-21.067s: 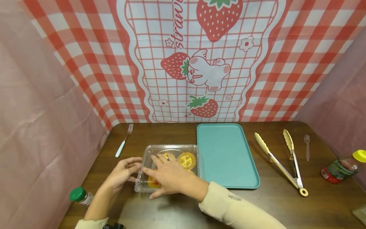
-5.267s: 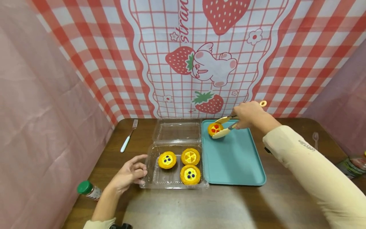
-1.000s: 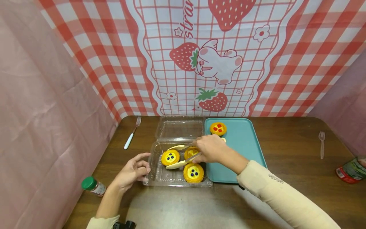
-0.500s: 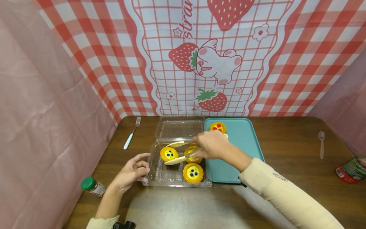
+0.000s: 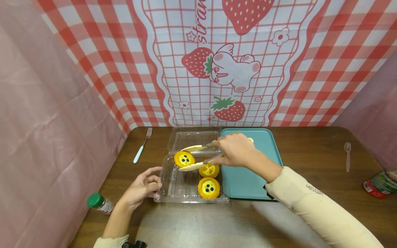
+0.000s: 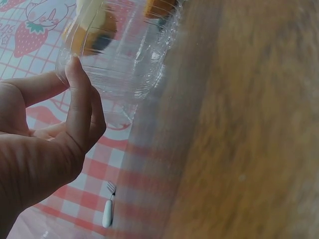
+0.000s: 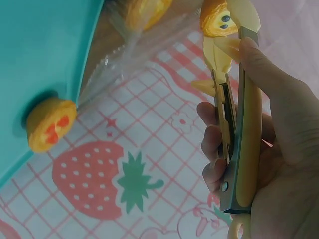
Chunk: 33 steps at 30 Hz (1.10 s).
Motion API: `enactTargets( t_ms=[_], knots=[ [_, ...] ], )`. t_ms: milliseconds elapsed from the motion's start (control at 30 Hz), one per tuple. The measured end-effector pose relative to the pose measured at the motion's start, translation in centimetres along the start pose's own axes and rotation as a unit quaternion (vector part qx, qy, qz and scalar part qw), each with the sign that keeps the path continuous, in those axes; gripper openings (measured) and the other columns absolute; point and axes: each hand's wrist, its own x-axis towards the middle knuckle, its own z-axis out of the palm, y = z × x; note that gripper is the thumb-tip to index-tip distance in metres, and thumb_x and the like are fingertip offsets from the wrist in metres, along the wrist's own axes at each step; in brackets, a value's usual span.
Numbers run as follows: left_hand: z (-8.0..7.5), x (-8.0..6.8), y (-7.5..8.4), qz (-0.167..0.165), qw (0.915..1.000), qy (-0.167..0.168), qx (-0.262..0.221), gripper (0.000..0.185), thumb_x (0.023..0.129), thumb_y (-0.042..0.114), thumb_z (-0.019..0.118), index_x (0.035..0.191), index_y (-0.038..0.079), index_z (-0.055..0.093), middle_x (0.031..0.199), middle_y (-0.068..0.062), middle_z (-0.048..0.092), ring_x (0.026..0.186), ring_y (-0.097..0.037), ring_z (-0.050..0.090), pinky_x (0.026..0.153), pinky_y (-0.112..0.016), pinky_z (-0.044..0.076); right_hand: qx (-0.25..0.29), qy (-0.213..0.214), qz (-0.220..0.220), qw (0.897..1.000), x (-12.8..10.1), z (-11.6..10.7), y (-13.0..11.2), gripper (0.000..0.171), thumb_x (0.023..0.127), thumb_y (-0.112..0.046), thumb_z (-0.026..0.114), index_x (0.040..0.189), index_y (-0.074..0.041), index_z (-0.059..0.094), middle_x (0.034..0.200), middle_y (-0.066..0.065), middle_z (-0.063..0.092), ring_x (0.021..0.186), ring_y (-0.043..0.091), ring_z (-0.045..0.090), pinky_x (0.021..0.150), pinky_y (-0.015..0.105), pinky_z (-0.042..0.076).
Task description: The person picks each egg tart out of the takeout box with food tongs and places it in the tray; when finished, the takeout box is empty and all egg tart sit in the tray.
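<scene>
left hand [image 5: 141, 187] at lower left, fingers loosely curled, touching the clear box [image 5: 173, 187] edge | two tarts remain in box | right hand [image 5: 237, 153] squeezing tongs [image 5: 198, 158] shut on blueberry tart [image 5: 184, 159], now lifted clear vs half a sec ago, mid-frame | looks teal tray [image 5: 248, 179]-bound, joining red tart [image 7: 50, 124] | fork [image 5: 141, 146] upper left on worktop

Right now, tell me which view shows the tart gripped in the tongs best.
The head view: the blueberry tart sits whole between the tongs above the clear box. The right wrist view shows it small at the tong tips; the left wrist view only blurs it through plastic.
</scene>
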Motion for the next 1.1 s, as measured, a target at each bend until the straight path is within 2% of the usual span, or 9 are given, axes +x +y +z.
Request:
enactTargets(
  t_ms=[133, 333, 600, 800, 1000, 1100],
  knots=[
    [0.0, 0.0, 0.0, 0.005, 1.0000, 0.001, 0.003, 0.066, 0.089, -0.010, 0.059, 0.146, -0.009, 0.026, 0.088, -0.005, 0.055, 0.070, -0.012, 0.058, 0.057, -0.025, 0.057, 0.002, -0.002, 0.013, 1.000, -0.6, -1.1, 0.8, 0.065, 0.078, -0.063, 0.074, 0.122, -0.015, 0.071, 0.095, -0.001, 0.071, 0.073, 0.018, 0.066, 0.040, 0.026, 0.041],
    [0.1, 0.3, 0.0, 0.004, 1.0000, -0.003, 0.002, 0.066, 0.089, -0.011, 0.058, 0.146, -0.009, 0.026, 0.089, -0.005, 0.055, 0.071, -0.013, 0.058, 0.057, -0.025, 0.056, -0.004, 0.018, 0.036, 0.999, -1.7, -2.6, 2.7, 0.062, 0.075, -0.060, 0.079, 0.120, -0.017, 0.072, 0.085, -0.002, 0.068, 0.056, 0.011, 0.055, 0.036, 0.027, 0.035],
    [0.1, 0.0, 0.2, 0.006, 1.0000, 0.002, 0.003, 0.065, 0.088, -0.012, 0.059, 0.144, -0.011, 0.026, 0.088, -0.005, 0.055, 0.070, -0.011, 0.058, 0.056, -0.025, 0.057, -0.011, 0.028, 0.084, 0.996, -4.2, -4.4, 6.1, 0.066, 0.073, -0.056, 0.082, 0.121, -0.012, 0.072, 0.090, 0.005, 0.072, 0.052, 0.014, 0.048, 0.036, 0.027, 0.028],
    [0.1, -0.4, 0.3, 0.011, 0.9999, 0.005, -0.009, 0.064, 0.088, -0.013, 0.058, 0.143, -0.010, 0.028, 0.089, -0.005, 0.055, 0.072, -0.011, 0.059, 0.057, -0.024, 0.056, -0.026, 0.016, 0.134, 0.990, -6.6, -5.5, 8.6, 0.068, 0.074, -0.058, 0.080, 0.123, -0.012, 0.071, 0.082, 0.004, 0.069, 0.055, 0.015, 0.051, 0.037, 0.031, 0.034],
    [0.4, -0.4, 0.2, 0.012, 0.9999, 0.002, -0.011, 0.063, 0.088, -0.011, 0.058, 0.144, -0.010, 0.028, 0.090, -0.004, 0.055, 0.073, -0.010, 0.059, 0.058, -0.024, 0.057, -0.029, 0.002, 0.169, 0.985, -9.0, -6.1, 11.3, 0.069, 0.073, -0.061, 0.079, 0.122, -0.012, 0.072, 0.063, -0.002, 0.058, 0.051, 0.016, 0.047, 0.038, 0.033, 0.037],
    [0.7, -0.3, 0.1, 0.012, 0.9999, 0.000, -0.010, 0.064, 0.088, -0.011, 0.059, 0.144, -0.010, 0.027, 0.090, -0.004, 0.055, 0.073, -0.010, 0.059, 0.058, -0.025, 0.057, -0.032, -0.009, 0.179, 0.983, -10.1, -6.2, 12.5, 0.069, 0.073, -0.059, 0.080, 0.123, -0.011, 0.071, 0.064, -0.002, 0.058, 0.052, 0.016, 0.048, 0.038, 0.033, 0.037]
  ],
)
